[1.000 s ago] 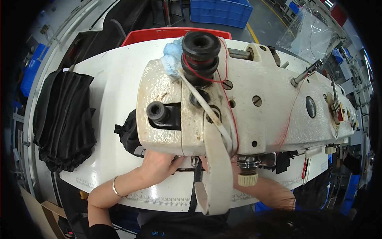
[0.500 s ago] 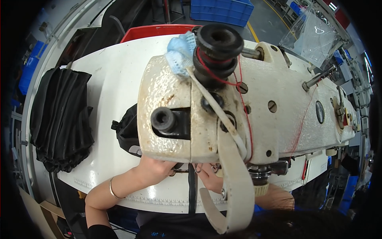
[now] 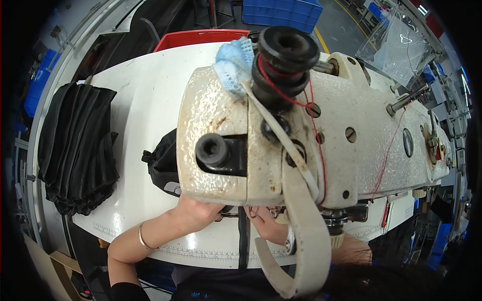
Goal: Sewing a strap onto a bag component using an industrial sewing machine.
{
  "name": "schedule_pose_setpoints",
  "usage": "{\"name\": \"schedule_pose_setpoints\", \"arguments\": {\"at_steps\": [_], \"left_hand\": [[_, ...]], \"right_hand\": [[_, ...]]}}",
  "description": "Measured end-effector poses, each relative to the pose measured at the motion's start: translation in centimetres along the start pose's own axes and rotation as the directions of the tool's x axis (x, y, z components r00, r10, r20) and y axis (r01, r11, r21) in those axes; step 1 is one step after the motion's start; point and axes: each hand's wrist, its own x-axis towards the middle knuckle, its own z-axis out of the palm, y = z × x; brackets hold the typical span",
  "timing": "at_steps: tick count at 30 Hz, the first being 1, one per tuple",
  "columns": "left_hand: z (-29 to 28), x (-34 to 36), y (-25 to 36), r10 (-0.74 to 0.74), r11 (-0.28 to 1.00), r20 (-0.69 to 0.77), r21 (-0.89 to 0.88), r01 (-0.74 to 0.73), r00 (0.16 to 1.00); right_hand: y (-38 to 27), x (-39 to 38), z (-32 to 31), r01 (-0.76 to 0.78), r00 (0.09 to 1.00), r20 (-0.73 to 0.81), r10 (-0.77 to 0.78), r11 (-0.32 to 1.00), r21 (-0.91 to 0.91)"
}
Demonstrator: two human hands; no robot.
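Note:
A cream sewing machine head (image 3: 311,135) fills the middle of the view and hides most of the work under it. My left hand (image 3: 198,210) lies flat on the white table (image 3: 145,110) at the machine's near edge, beside black fabric (image 3: 163,163) that runs under the machine. My right hand (image 3: 268,226) is just right of it, fingers under the machine. A black strap (image 3: 243,236) runs between the two hands toward the table's front edge. Whether either hand pinches the strap or the fabric is hidden.
A stack of folded black fabric (image 3: 78,150) lies at the table's left end. A red bin (image 3: 201,37) stands behind the table, with a blue crate (image 3: 281,12) farther back. A cream belt loop (image 3: 301,231) hangs from the machine over my right wrist.
The view has shifted closer over the machine, which now covers more of my hands. Both hands stay at the same spot beside the strap.

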Motion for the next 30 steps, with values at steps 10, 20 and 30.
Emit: {"name": "schedule_pose_setpoints", "arguments": {"at_steps": [10, 20, 30], "left_hand": [[2.0, -0.8, -0.8, -0.008, 0.985, -0.06, -0.172, -0.002, 0.998], [-0.9, 0.8, 0.8, -0.112, 0.983, 0.116, -0.133, 0.127, 0.987], [0.7, 0.3, 0.8, -0.053, 0.991, 0.042, -0.12, 0.057, 0.998]], "right_hand": [[-1.5, 1.2, 0.0, 0.296, 0.902, 0.041, -0.429, 0.548, -0.782], [-3.5, 1.1, -1.9, 0.364, 0.815, 0.552, -0.179, -0.582, -0.727], [-4.0, 0.9, -1.9, 0.309, 0.852, 0.438, -0.287, -0.399, -0.863]]}}
